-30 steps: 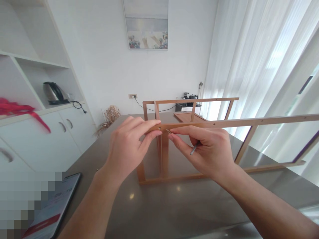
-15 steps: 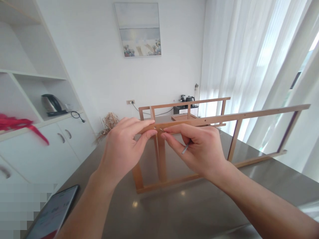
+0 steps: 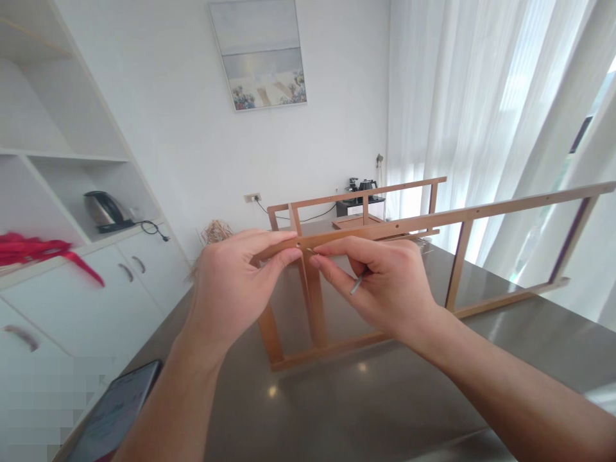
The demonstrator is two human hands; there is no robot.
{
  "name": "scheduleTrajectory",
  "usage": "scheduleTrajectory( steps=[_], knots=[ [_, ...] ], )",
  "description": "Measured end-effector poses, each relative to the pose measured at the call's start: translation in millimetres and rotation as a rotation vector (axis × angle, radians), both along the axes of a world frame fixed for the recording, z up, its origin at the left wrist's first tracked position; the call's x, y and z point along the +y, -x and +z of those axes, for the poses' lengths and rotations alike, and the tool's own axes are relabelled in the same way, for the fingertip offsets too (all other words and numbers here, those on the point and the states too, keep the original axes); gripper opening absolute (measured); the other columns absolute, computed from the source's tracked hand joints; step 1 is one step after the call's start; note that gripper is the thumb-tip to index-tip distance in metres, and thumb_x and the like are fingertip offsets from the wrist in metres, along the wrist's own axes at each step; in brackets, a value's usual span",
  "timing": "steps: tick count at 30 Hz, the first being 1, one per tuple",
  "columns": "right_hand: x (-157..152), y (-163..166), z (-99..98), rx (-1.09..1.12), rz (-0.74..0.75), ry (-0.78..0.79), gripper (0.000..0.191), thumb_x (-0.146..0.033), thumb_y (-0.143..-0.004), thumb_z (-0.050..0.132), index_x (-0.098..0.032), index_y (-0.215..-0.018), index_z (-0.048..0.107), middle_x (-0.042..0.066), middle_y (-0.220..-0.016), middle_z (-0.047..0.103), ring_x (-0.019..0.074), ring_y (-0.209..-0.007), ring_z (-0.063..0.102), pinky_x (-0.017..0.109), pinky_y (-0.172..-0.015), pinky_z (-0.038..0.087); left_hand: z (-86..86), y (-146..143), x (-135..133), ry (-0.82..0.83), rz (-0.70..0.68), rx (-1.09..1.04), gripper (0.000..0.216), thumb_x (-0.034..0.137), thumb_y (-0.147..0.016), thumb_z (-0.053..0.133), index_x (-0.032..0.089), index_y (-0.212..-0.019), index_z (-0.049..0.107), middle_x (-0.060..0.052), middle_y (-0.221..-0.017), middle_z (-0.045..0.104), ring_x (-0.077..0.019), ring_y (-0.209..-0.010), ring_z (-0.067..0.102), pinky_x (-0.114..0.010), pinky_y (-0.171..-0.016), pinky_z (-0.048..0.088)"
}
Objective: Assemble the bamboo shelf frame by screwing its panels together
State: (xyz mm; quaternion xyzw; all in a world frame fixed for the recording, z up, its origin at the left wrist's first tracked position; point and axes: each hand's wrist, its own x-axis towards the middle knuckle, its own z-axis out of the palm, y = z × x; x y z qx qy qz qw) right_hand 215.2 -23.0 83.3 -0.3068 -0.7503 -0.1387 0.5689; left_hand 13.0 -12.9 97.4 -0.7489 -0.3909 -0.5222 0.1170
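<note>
A wooden frame (image 3: 462, 218) of thin bars stands upright on the dark grey table (image 3: 346, 404). My left hand (image 3: 231, 282) pinches the left end of its top rail between thumb and fingers. My right hand (image 3: 380, 282) is closed on a small metal hex key (image 3: 359, 282); its fingertips press a small screw against a hole in the rail, right beside my left fingertips. A second wooden frame (image 3: 356, 196) stands behind the first, joined to it at the left by a short bar.
A phone (image 3: 115, 410) lies on the table at the lower left. White cabinets with a kettle (image 3: 103, 208) and a red cloth (image 3: 33, 250) line the left wall. White curtains hang at the right. A low stand with a coffee machine (image 3: 360, 189) sits at the back.
The view has shifted and tilted a little. Both hands stay at the same spot on the rail; the right fingers have barely moved.
</note>
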Motion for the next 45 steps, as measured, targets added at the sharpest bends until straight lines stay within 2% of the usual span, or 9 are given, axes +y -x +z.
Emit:
scheduleTrajectory(
  steps=[9, 16, 25, 29, 41, 45],
  knots=[
    [1, 0, 1.9, -0.029, -0.017, -0.018, 0.014, -0.027, -0.092, 0.068, -0.023, -0.084, 0.078, -0.007, -0.051, 0.044, 0.0061, -0.048, 0.036, 0.019, -0.052, 0.032, -1.8, -1, 1, -0.025, 0.032, -0.028, 0.019, 0.037, -0.082, 0.079, 0.029, -0.099, 0.080, 0.003, -0.095, 0.080, -0.0203, -0.085, 0.074, -0.032, -0.083, 0.060],
    [3, 5, 4.4, -0.041, -0.012, -0.025, 0.020, -0.034, -0.094, 0.067, -0.020, -0.084, 0.079, -0.006, -0.050, 0.046, 0.0061, -0.047, 0.035, 0.020, -0.051, 0.031, -1.8, -1, 2, -0.034, 0.028, -0.029, 0.019, 0.036, -0.081, 0.079, 0.028, -0.099, 0.080, 0.002, -0.095, 0.080, -0.0206, -0.086, 0.075, -0.031, -0.081, 0.061],
    [6, 9, 3.6, -0.030, -0.005, -0.028, 0.019, -0.033, -0.093, 0.068, -0.019, -0.088, 0.080, -0.007, -0.050, 0.044, 0.0057, -0.047, 0.036, 0.021, -0.050, 0.029, 2.5, -3, -4, 0.057, 0.073, -0.027, 0.016, 0.035, -0.084, 0.076, 0.030, -0.099, 0.079, 0.005, -0.096, 0.080, -0.0189, -0.089, 0.075, -0.026, -0.080, 0.060],
    [5, 10, 4.3, -0.036, -0.016, -0.009, 0.019, -0.034, -0.093, 0.068, -0.020, -0.088, 0.080, -0.006, -0.051, 0.048, 0.0060, -0.047, 0.038, 0.021, -0.050, 0.029, 2.9, -3, -5, 0.065, 0.080, -0.038, 0.016, 0.034, -0.083, 0.076, 0.030, -0.098, 0.080, 0.005, -0.096, 0.080, -0.0181, -0.089, 0.075, -0.023, -0.076, 0.060],
    [10, 16, 3.6, -0.018, -0.033, 0.007, 0.012, -0.030, -0.089, 0.071, -0.022, -0.086, 0.080, -0.007, -0.048, 0.048, 0.0068, -0.047, 0.038, 0.022, -0.048, 0.028, 0.7, -2, -4, 0.080, 0.043, -0.063, 0.017, 0.033, -0.083, 0.077, 0.029, -0.099, 0.079, 0.004, -0.099, 0.080, -0.0195, -0.093, 0.075, -0.024, -0.075, 0.061],
    [10, 16, 4.2, -0.020, -0.063, 0.029, 0.011, -0.029, -0.088, 0.071, -0.023, -0.084, 0.079, -0.006, -0.049, 0.053, 0.0077, -0.047, 0.043, 0.023, -0.050, 0.028, 1.0, -3, -4, 0.077, 0.036, -0.061, 0.016, 0.032, -0.083, 0.077, 0.029, -0.098, 0.080, 0.004, -0.098, 0.080, -0.0194, -0.091, 0.075, -0.026, -0.080, 0.062]
  ],
)
